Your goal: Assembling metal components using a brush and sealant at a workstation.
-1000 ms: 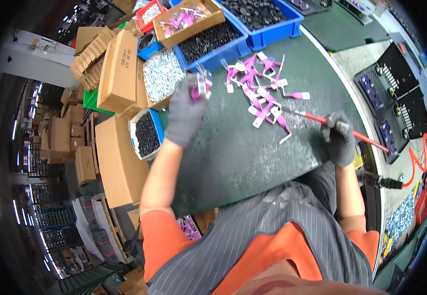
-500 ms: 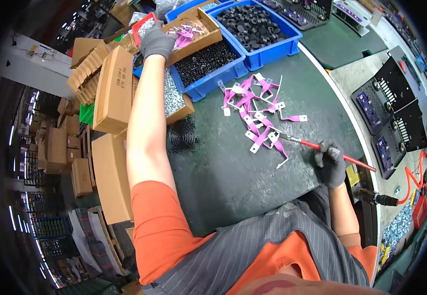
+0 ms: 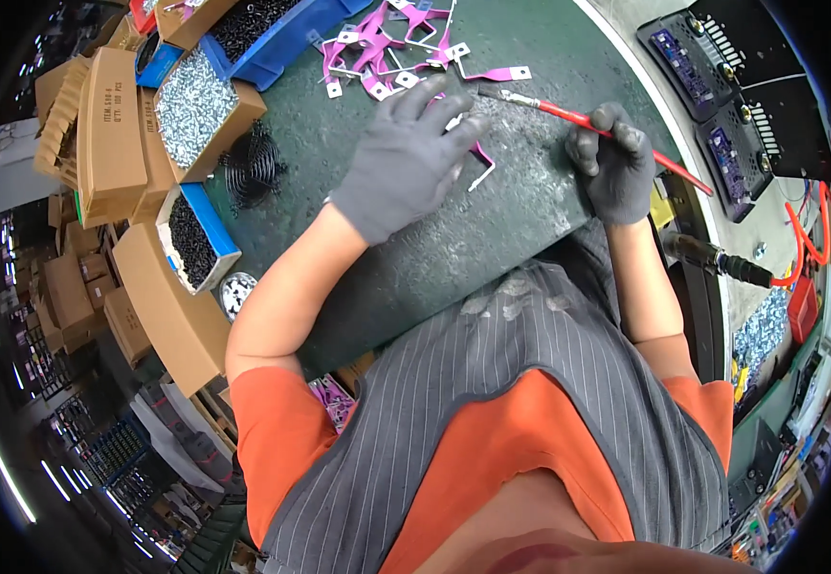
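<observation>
My right hand (image 3: 616,170), in a grey glove, is closed around the long red handle of a brush (image 3: 568,114). The brush's metal collar and dark tip point left toward a heap of purple metal brackets (image 3: 373,46) with bare silvery ends. Over the near side of this heap reaches my left hand (image 3: 401,167), also gloved, palm down with its fingers apart. One purple bracket (image 3: 481,158) shows partly beyond those fingers, its bent leg on the green tabletop (image 3: 530,191). Whatever lies under the left palm is hidden.
At the left stand a carton of silvery screws (image 3: 190,105), a blue bin (image 3: 286,38) of black parts and a small box of black pieces (image 3: 190,239). A black wire grille (image 3: 253,167) lies beside them. At right are black panels (image 3: 721,153) and a power screwdriver (image 3: 721,260).
My left hand has come back from the bins at the far left to the purple brackets. The right hand still holds the brush. The view has tilted down toward my body.
</observation>
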Action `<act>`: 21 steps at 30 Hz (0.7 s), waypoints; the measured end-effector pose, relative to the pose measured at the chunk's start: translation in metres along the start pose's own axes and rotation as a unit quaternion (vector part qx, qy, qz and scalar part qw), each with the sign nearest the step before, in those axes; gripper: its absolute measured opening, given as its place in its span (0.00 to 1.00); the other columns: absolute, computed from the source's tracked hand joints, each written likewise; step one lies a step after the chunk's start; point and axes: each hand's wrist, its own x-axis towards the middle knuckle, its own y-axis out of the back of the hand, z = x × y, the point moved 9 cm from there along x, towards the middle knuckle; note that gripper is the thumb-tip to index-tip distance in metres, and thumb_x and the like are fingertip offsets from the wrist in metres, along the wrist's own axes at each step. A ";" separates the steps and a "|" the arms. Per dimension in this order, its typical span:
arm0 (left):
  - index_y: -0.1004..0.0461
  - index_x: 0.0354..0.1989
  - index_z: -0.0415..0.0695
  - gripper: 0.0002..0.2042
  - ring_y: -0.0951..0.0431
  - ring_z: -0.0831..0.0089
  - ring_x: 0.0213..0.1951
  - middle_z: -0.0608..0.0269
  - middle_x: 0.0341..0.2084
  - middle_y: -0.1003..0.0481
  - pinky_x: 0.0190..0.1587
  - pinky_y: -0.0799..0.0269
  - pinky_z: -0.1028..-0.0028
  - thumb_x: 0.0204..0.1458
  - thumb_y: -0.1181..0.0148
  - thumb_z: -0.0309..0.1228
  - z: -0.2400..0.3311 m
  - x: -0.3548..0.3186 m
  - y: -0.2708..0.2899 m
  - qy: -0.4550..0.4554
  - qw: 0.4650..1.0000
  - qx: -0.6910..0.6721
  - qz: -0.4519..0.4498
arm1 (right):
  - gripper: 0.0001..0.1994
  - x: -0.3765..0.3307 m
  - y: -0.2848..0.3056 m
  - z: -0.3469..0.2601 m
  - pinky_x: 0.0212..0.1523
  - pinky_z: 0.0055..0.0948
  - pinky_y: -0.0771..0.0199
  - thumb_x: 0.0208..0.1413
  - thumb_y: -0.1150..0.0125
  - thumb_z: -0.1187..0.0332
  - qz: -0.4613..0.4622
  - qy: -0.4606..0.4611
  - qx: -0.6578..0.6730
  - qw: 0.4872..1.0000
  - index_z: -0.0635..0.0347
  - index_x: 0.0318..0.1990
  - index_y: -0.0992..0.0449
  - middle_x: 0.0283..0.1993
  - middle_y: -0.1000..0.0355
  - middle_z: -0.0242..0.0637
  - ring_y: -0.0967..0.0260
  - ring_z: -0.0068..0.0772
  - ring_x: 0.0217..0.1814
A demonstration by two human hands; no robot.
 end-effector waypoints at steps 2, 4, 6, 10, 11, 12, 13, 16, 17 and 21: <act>0.29 0.40 0.52 0.15 0.41 0.58 0.55 0.64 0.45 0.33 0.53 0.43 0.59 0.39 0.41 0.30 0.006 0.001 -0.008 -0.013 1.000 0.006 -0.013 | 0.13 -0.003 -0.005 -0.001 0.20 0.21 0.48 0.49 0.52 0.60 -0.016 0.003 0.010 1.000 0.60 0.35 0.30 0.23 0.35 0.37 0.47 0.25 0.19; 0.30 0.39 0.51 0.14 0.37 0.60 0.53 0.63 0.42 0.31 0.53 0.43 0.57 0.41 0.43 0.31 0.013 0.004 -0.010 -0.051 0.998 0.021 -0.011 | 0.13 -0.003 0.000 -0.001 0.20 0.21 0.47 0.48 0.52 0.59 0.004 0.010 0.016 1.000 0.59 0.34 0.30 0.22 0.36 0.38 0.47 0.26 0.19; 0.30 0.37 0.50 0.11 0.33 0.60 0.48 0.62 0.39 0.30 0.51 0.40 0.58 0.43 0.44 0.31 0.007 -0.003 0.009 -0.023 0.999 -0.026 0.040 | 0.13 -0.004 0.004 0.000 0.20 0.21 0.47 0.48 0.52 0.59 0.008 0.005 0.033 0.999 0.59 0.34 0.30 0.22 0.36 0.38 0.47 0.26 0.19; 0.29 0.35 0.48 0.10 0.26 0.59 0.36 0.57 0.31 0.28 0.41 0.32 0.63 0.44 0.46 0.35 -0.062 -0.040 0.032 0.253 0.938 -0.183 0.152 | 0.13 -0.004 0.006 -0.002 0.20 0.21 0.46 0.48 0.53 0.60 0.012 0.003 0.064 0.998 0.60 0.33 0.30 0.22 0.36 0.39 0.47 0.27 0.19; 0.29 0.35 0.48 0.10 0.26 0.59 0.36 0.57 0.31 0.28 0.41 0.32 0.63 0.44 0.46 0.35 -0.062 -0.042 0.028 0.253 0.938 -0.181 0.151 | 0.13 -0.005 0.007 -0.003 0.20 0.21 0.46 0.48 0.53 0.60 0.011 0.003 0.066 0.998 0.60 0.33 0.30 0.22 0.36 0.39 0.47 0.27 0.19; 0.29 0.35 0.47 0.10 0.26 0.59 0.34 0.57 0.29 0.28 0.38 0.31 0.65 0.46 0.47 0.37 -0.064 -0.041 0.022 0.278 0.943 -0.142 0.116 | 0.13 -0.004 0.006 -0.004 0.19 0.21 0.46 0.48 0.53 0.60 0.008 0.002 0.065 0.998 0.60 0.33 0.30 0.22 0.35 0.39 0.47 0.27 0.19; 0.29 0.35 0.46 0.12 0.26 0.58 0.31 0.57 0.26 0.28 0.34 0.31 0.67 0.48 0.47 0.40 -0.066 -0.041 0.017 0.302 0.944 -0.103 0.081 | 0.13 -0.004 0.005 -0.004 0.19 0.21 0.46 0.48 0.53 0.60 0.005 0.001 0.063 0.998 0.60 0.33 0.30 0.22 0.35 0.39 0.47 0.27 0.19; 0.28 0.38 0.48 0.15 0.26 0.59 0.34 0.56 0.30 0.27 0.34 0.31 0.66 0.46 0.46 0.43 -0.053 -0.027 -0.002 0.308 0.951 -0.007 -0.019 | 0.13 -0.001 0.006 -0.007 0.19 0.21 0.46 0.48 0.53 0.61 -0.020 0.008 0.066 0.998 0.60 0.33 0.30 0.22 0.35 0.40 0.47 0.27 0.19; 0.27 0.39 0.50 0.15 0.26 0.59 0.35 0.55 0.34 0.27 0.35 0.31 0.65 0.45 0.45 0.43 -0.053 -0.025 -0.012 0.316 0.947 0.012 -0.064 | 0.13 -0.002 0.006 -0.007 0.19 0.21 0.46 0.48 0.53 0.61 -0.022 0.008 0.066 0.998 0.60 0.33 0.30 0.22 0.35 0.40 0.47 0.27 0.19; 0.25 0.37 0.50 0.12 0.26 0.60 0.36 0.56 0.33 0.28 0.37 0.31 0.66 0.45 0.45 0.40 -0.054 -0.028 -0.017 0.287 0.958 -0.024 -0.010 | 0.14 -0.003 0.004 -0.004 0.20 0.22 0.46 0.48 0.52 0.60 -0.007 0.003 0.084 0.996 0.61 0.35 0.29 0.22 0.35 0.40 0.45 0.28 0.19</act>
